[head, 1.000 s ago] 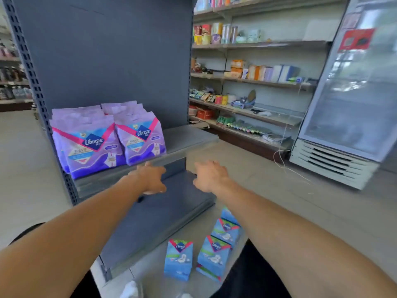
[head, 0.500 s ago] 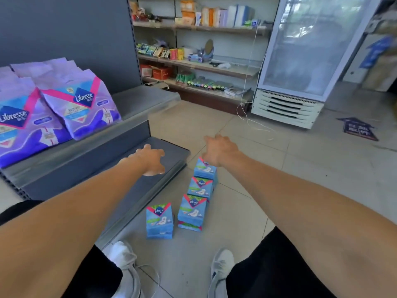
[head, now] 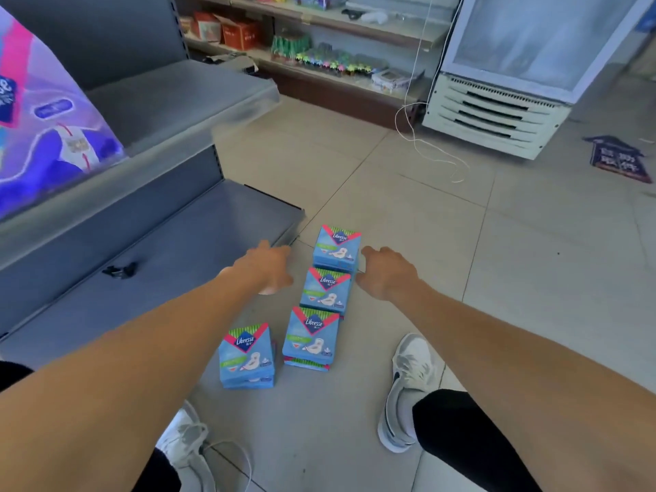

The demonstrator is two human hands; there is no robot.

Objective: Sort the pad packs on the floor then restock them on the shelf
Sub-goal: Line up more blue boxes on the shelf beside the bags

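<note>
Several blue Libresse pad packs lie on the tiled floor: a far pack [head: 337,247], a middle pack [head: 326,291], a near stack [head: 311,337] in a row, and a separate stack [head: 246,356] to their left. My left hand [head: 264,268] hovers left of the middle pack, fingers apart, holding nothing. To the right of the far and middle packs, my right hand [head: 385,273] is spread and empty too. Purple pad packs [head: 46,129] stand on the grey upper shelf [head: 170,101] at the left. The bottom shelf [head: 170,250] is bare.
My two white shoes [head: 408,388] [head: 188,442] stand on the floor near the packs. A white fridge [head: 504,87] with a loose white cable [head: 426,143] is at the back right. Stocked wall shelves [head: 319,47] run along the back. A floor sticker [head: 617,158] lies far right.
My view has tipped down from the shelf to the floor. Both hands have dropped from shelf height to either side of the blue packs.
</note>
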